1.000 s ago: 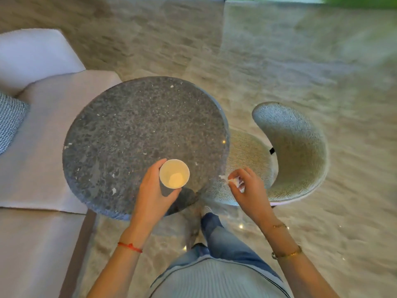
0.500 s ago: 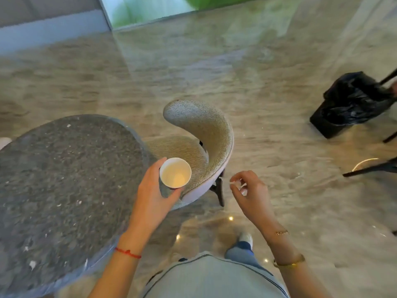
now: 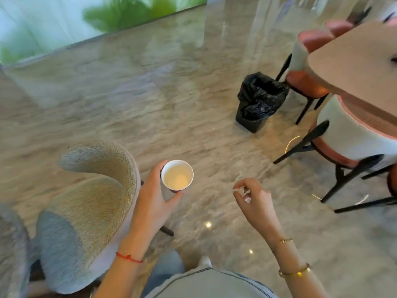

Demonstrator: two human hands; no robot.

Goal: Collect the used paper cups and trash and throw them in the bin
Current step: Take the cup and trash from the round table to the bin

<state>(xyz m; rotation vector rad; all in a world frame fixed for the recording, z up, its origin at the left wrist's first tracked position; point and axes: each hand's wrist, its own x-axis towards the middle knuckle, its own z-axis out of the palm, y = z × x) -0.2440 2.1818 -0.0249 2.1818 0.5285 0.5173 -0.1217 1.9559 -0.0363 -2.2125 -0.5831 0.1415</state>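
We take the bin lined with a crumpled black plastic bag point(image 3: 261, 100) as our landmark: it stands on the glossy grey marble floor point(image 3: 171, 104), just beside the black-legged chair with a rust-coloured seat point(image 3: 307, 84). Our left hand point(image 3: 154, 201) is curled round the small white paper cup point(image 3: 177, 174), held upright with its mouth facing up, well short of the bin and nearer to us. Our right hand point(image 3: 253, 201), also well short of the bin, pinches a small scrap of white paper trash point(image 3: 241, 190) between fingertips; the scrap is too small and blurred to describe further. The woven beige tub chair point(image 3: 90, 201) sits farther from the bin still, touching our left forearm's side.

We judge the collecting done for these items and the carry to the bin under way. The next move calls for closing the gap across the floor, bringing both hands over the bag's open mouth, then releasing cup and scrap so they drop inside rather than onto the rim.
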